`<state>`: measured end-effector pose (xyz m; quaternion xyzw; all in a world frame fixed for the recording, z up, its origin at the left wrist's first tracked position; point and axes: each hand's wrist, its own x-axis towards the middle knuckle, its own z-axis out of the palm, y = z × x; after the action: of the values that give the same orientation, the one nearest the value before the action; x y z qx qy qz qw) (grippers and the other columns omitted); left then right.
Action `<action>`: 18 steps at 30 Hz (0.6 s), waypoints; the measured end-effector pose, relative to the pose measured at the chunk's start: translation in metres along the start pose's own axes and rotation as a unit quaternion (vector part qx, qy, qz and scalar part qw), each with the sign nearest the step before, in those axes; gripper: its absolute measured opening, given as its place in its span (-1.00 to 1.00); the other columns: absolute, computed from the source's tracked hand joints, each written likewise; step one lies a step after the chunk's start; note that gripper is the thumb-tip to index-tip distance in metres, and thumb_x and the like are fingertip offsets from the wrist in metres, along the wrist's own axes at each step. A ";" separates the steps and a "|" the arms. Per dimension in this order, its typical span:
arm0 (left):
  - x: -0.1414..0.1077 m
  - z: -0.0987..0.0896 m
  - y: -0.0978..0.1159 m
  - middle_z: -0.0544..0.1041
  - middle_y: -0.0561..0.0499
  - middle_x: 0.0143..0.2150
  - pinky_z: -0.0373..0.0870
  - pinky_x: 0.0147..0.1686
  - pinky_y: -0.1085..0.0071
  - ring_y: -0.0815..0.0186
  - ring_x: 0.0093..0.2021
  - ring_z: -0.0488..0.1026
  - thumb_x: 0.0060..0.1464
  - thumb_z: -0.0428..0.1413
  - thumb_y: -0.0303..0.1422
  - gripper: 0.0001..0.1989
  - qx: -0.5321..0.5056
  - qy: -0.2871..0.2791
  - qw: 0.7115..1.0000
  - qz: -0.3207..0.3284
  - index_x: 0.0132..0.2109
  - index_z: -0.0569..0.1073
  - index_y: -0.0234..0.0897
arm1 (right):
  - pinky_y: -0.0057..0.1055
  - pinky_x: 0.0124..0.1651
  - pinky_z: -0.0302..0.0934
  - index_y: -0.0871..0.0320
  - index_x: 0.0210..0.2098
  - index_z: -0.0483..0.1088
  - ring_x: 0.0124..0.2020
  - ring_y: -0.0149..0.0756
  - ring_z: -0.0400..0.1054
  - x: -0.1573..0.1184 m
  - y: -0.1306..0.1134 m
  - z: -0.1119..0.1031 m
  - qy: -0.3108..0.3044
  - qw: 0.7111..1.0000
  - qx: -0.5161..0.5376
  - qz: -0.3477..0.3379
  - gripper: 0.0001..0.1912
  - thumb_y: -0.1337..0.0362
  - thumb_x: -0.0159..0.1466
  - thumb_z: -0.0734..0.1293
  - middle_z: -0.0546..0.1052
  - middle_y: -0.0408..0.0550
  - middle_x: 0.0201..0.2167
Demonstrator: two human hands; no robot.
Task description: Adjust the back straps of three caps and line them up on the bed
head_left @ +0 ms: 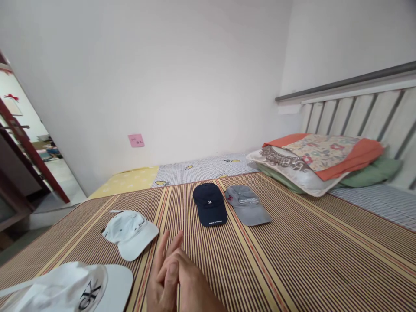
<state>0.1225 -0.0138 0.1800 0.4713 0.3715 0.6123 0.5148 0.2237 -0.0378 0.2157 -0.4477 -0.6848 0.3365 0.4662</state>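
Note:
My left hand (157, 281) and my right hand (195, 281) are pressed together at the bottom centre, above the striped mat. The right hand's bent fingers fold over the left hand, while fingers of the left stretch upward. No other thing shows between them; part of each palm is hidden. Left of the hands lies a pale mint baseball cap (128, 232), and nearer to me a white baseball cap (110, 286) with black letters, cut off by the frame. Beyond the hands, a navy baseball cap (209, 206) rests beside a grey baseball cap (248, 206), brims toward me.
The striped mat (312, 260) covers a bed, with a checked sheet (201, 167) and a yellow patterned cloth (130, 182) along the wall. Stacked pillows (325, 156) lie by the slatted headboard (354, 112). A pink note (135, 140) is on the wall; a doorway opens at left.

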 end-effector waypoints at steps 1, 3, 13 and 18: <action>-0.002 0.001 0.005 0.52 -0.14 0.35 0.19 0.43 0.14 -0.03 0.44 0.29 0.16 0.23 0.05 -0.29 0.001 0.016 1.000 0.011 0.39 0.37 -0.02 | -0.35 -0.17 0.39 0.03 -0.18 0.51 -0.22 -0.22 0.46 -0.002 0.001 0.004 0.004 1.000 0.002 0.001 -0.59 0.03 0.06 0.59 0.58 -0.12 -0.20; -0.004 0.002 0.013 0.55 -0.10 0.32 0.10 0.47 0.15 -0.01 0.47 0.25 0.13 0.26 0.04 -0.33 0.018 0.027 0.999 0.031 0.34 0.44 -0.02 | -0.38 -0.31 0.34 0.01 -0.18 0.54 -0.35 -0.26 0.44 -0.006 0.004 0.007 -0.003 1.000 0.004 0.007 -0.67 0.05 0.13 0.55 0.57 -0.14 -0.31; 0.046 -0.031 -0.027 0.53 -0.43 0.28 0.41 0.31 0.06 -0.02 0.34 0.44 0.37 0.00 -0.39 -0.54 -0.205 0.131 0.940 -0.241 0.33 0.37 -0.42 | -0.46 -0.47 0.06 0.10 -0.53 0.46 -0.51 -0.36 0.35 -0.010 -0.004 -0.040 -0.070 0.989 -0.089 0.093 -0.75 0.23 0.09 0.59 0.49 -0.20 -0.57; 0.067 -0.070 -0.058 0.34 -0.48 0.42 0.72 -0.28 0.44 -0.07 0.43 0.29 0.24 0.03 -0.61 -0.43 -0.253 0.207 0.902 -0.283 0.37 0.30 -0.48 | -0.42 -0.33 0.18 0.10 -0.37 0.52 -0.35 -0.28 0.50 -0.010 0.004 -0.057 -0.039 0.987 -0.110 0.114 -0.86 0.21 0.23 0.50 0.63 -0.13 -0.40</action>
<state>0.0702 0.0655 0.1189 0.0632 0.4201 0.5978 0.6798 0.2802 -0.0427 0.2285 -0.5581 -0.6798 0.3270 0.3458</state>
